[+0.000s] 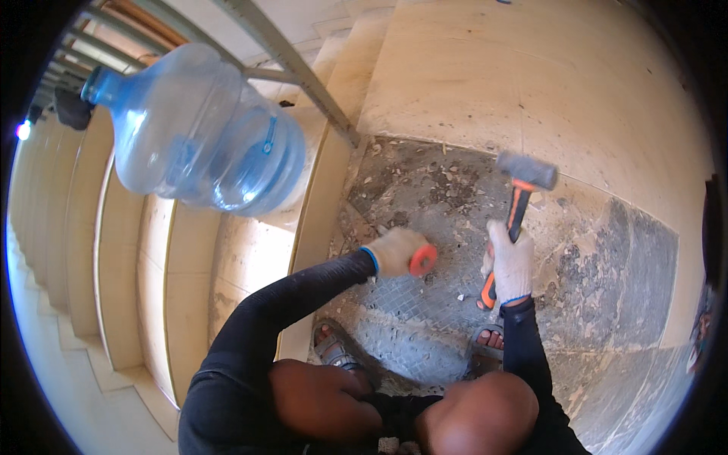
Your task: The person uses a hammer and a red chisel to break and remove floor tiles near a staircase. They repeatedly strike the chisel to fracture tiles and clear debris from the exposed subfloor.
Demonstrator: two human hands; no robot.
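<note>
"Stairwell landing (455, 83), head view: cream-tiled around a stripped, rubble-strewn grey patch (425, 182). Left hand (393, 252)?"

"White-gloved, closed round a red disc-shaped handguard (422, 260), probably there to shield it; any shaft is hidden."

"Right hand (511, 263)?"

"White-gloved, gripping a club hammer (522, 186) partway along its black-and-orange handle (517, 216), likely for control; steel head (528, 170) beyond the hand."

"Blue water jug (205, 136)?"

"Left of and beyond the left hand, seemingly upright on a tiled step (311, 129), perhaps set clear of the hammer."

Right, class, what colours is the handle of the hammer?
The hammer handle is orange and black, best seen in the head view.
</note>
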